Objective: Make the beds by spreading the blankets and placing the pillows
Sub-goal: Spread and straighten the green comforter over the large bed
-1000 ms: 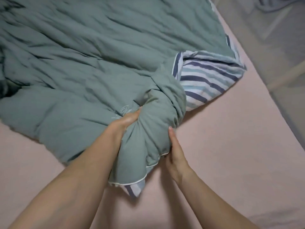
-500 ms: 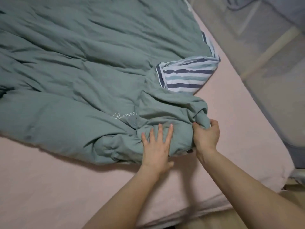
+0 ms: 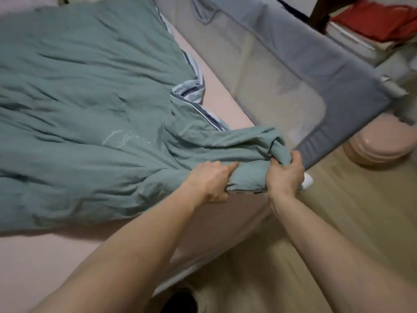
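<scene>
Sage-green cotton covers most of the bed: the blanket (image 3: 85,105) lies rumpled across the pink sheet (image 3: 45,251), creased in long folds that run toward its near corner. Pale script is stitched into the green near the middle, too blurred to read. Along the right edge the underside turns up and shows blue, navy and white stripes with a thin white piping. The near right corner is bunched into a thick roll at the corner of the mattress, right beside the end of the grey padded bed rail (image 3: 316,71).

Both hands are on that roll. The left hand (image 3: 211,179) has its fingers curled over the top of the fabric and its thumb tucked beneath the hem, so the cloth is pinched between them. The right hand (image 3: 285,175) sits just beside it, nearer the rail, fingers wrapped tight round a twisted wad of the corner, knuckles up. The two hands are close together but apart, with a short stretch of green blanket between them.

Beyond the bed corner, a pink round stool (image 3: 379,145) stands on the pale wooden floor (image 3: 349,211), and something red is stacked on a shelf (image 3: 379,21) behind the rail.
</scene>
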A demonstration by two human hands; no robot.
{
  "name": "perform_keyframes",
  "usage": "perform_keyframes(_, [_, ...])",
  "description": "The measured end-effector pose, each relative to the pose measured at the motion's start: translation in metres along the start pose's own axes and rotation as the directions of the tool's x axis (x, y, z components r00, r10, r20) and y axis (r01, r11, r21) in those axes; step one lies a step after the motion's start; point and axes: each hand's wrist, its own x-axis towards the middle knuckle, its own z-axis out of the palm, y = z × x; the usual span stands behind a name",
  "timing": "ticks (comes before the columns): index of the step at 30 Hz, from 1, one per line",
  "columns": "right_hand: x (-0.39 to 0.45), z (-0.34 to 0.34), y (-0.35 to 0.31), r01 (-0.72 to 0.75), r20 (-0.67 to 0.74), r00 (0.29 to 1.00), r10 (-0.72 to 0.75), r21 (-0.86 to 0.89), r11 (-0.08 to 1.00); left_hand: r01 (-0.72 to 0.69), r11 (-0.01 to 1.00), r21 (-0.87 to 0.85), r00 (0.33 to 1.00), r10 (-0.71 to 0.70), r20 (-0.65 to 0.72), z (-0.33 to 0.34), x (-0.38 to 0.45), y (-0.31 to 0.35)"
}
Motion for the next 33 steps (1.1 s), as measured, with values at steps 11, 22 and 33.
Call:
perform_keyframes(11, [0.018, -0.098, 0.128, -0.292, -0.022, 0.956, 0.291, -0.097, 0.951, -0.252, 0.967, -0.034, 0.889, 0.245, 0.387, 0.049, 0.041, 0.143])
perform_keyframes(22, [0.033, -0.080, 0.146, 0.183, 0.209, 0.971, -0.116, -0.334, 0.925, -0.178, 0.960, -0.216, 0.968, 0.210, 0.138, 0.078, 0.053, 0.137])
perform_keyframes(33, [0.023, -0.066, 0.206, 0.115, 0.387, 0.891, 0.236, -0.696, 0.709, -0.033, 0.990, -0.138, 0.827, 0.105, 0.552, 0.152, 0.000, 0.119])
